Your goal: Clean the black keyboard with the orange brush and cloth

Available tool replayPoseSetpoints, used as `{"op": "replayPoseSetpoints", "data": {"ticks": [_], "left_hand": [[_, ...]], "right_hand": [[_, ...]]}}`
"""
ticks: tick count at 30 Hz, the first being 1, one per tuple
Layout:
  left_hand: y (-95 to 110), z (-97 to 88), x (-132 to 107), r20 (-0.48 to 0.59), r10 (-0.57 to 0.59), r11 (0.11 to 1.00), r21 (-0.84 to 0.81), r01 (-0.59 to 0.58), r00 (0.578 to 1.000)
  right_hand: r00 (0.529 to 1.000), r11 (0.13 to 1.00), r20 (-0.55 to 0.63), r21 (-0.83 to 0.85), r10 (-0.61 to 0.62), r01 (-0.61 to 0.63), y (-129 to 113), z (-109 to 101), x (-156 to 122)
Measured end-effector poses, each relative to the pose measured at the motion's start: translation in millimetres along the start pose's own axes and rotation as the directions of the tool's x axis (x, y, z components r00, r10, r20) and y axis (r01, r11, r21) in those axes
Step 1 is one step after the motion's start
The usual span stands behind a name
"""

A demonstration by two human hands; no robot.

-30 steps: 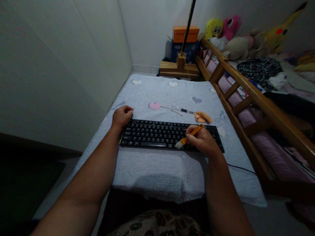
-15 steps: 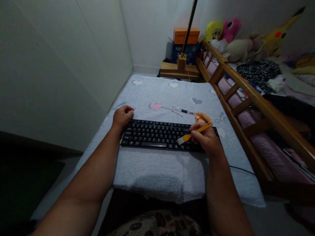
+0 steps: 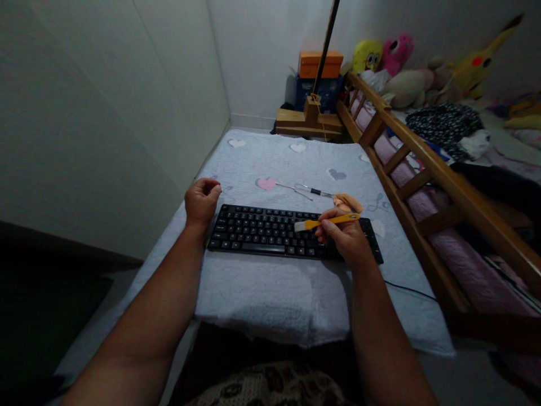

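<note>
A black keyboard (image 3: 262, 231) lies flat on the cloth-covered table. Over its right half, my right hand (image 3: 341, 231) pinches a brush (image 3: 332, 221) with a yellow handle and pale bristles. The bristles point left above the keys; whether they touch is hard to tell. My left hand (image 3: 202, 198) is loosely closed just beyond the keyboard's left end, apart from it, with nothing visible in the fingers. Behind the keyboard are a thin white stick-like item (image 3: 296, 190), a wire-ended tool with a black collar (image 3: 315, 192) and an orange cloth (image 3: 347, 202).
The light quilted cloth (image 3: 270, 287) with heart patterns covers the table. A black cable (image 3: 409, 290) runs off to the right. A wooden bed rail (image 3: 422, 155) borders the right side, with plush toys behind. A pale wall panel (image 3: 127, 113) stands at the left.
My left hand has come off the keyboard's left edge, moving left. My right hand has shifted the brush left and slightly away from me, its handle now nearer level.
</note>
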State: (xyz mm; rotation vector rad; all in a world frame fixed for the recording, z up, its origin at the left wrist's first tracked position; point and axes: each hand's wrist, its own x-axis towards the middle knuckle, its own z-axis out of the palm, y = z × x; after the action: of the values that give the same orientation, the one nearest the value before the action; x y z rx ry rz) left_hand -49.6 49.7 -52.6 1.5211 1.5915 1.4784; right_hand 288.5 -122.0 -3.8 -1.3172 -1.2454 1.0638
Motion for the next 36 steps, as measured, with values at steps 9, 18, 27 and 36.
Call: {"op": "replayPoseSetpoints", "data": {"ticks": [9,18,27,36], "left_hand": [[-2,4.5,-5,0.027,-0.017,0.999,-0.030,0.018,0.999],[-10,5.3,-3,-0.001,-0.031,0.999,-0.026,0.031,1.000],[-12,5.6,-2,0.027,-0.060,0.998,-0.035,0.061,0.998],[-9,4.5,-3,0.087,-0.091,0.996,-0.015,0.093,0.992]], "right_hand": [[0.987,0.997,0.141,-0.024,0.074,-0.071,7,16,2],[0.999,0.969,-0.022,-0.243,0.036,-0.041,6,5,6],[1.000,0.997,-0.001,-0.077,0.015,-0.015,7,10,4],[0.970,0.996,0.229,-0.050,0.085,-0.076,7,32,1]]}}
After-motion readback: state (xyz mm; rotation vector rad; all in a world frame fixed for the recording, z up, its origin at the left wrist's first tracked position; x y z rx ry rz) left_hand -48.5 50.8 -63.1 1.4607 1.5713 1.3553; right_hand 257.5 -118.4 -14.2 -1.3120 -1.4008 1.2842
